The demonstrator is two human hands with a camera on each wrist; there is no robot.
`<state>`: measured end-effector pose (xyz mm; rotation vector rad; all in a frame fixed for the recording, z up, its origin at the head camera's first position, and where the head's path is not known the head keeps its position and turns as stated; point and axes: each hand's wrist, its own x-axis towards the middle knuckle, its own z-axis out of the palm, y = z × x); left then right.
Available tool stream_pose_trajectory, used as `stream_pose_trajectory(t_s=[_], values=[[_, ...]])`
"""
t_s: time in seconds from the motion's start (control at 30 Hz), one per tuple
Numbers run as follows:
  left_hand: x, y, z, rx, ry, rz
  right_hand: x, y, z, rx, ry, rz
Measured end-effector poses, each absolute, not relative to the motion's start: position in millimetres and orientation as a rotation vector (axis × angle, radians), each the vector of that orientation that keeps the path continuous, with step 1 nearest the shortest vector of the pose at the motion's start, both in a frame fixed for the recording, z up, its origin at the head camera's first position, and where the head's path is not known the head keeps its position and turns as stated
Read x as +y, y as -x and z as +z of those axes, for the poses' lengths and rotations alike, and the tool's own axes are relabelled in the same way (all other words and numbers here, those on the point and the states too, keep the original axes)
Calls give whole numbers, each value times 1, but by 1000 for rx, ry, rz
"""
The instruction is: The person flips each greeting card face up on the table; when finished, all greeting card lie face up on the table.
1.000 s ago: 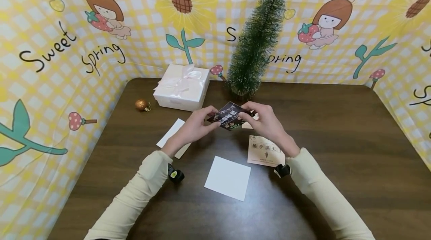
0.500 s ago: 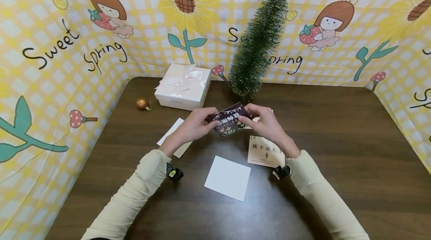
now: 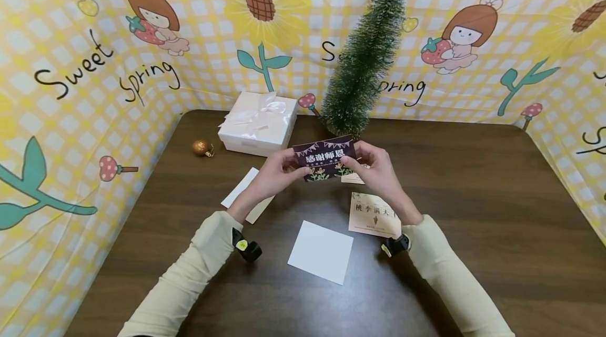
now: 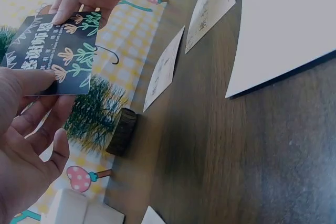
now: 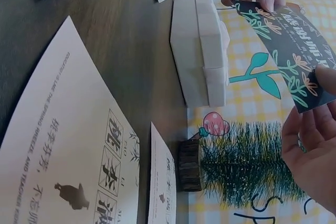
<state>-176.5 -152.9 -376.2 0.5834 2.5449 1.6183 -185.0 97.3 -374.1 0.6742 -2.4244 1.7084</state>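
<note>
A dark greeting card (image 3: 326, 161) with white lettering, bunting and flowers is held up above the table, its printed face toward the head camera. My left hand (image 3: 278, 173) pinches its left end, thumb in front and fingers behind. At the other end my right hand (image 3: 376, 170) pinches it the same way. Both wrist views show the card between the thumbs and fingers. Below the right hand lies a beige printed card (image 3: 371, 216); a second beige card (image 3: 351, 177) is partly hidden behind that hand. A blank white card (image 3: 321, 252) lies nearer the table's front.
At the back stand a white gift box (image 3: 258, 122) with a ribbon and a small artificial pine tree (image 3: 362, 63). An orange-gold bauble (image 3: 201, 147) sits left of the box. White paper (image 3: 241, 187) lies partly under the left forearm. A patterned cloth (image 3: 199, 74) hangs behind the table.
The dark card was tilted and turned in both hands; now it is level and faces the head camera more squarely. The cards on the table have stayed in place.
</note>
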Motion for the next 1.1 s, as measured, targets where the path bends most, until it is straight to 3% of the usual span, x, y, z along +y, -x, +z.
stream_pose_trajectory(t_s=[0.43,0.67,1.1], values=[[-161,171,-358,2638,-680,1568,99,183,-380,-2535,-613,1780],[-162,174,-367,2721,-533,1594,91,190,-381,-2549,-540,1722],[-162,192,-402,2815,-274,1413,69,203,-394,-2988,-418,1171]])
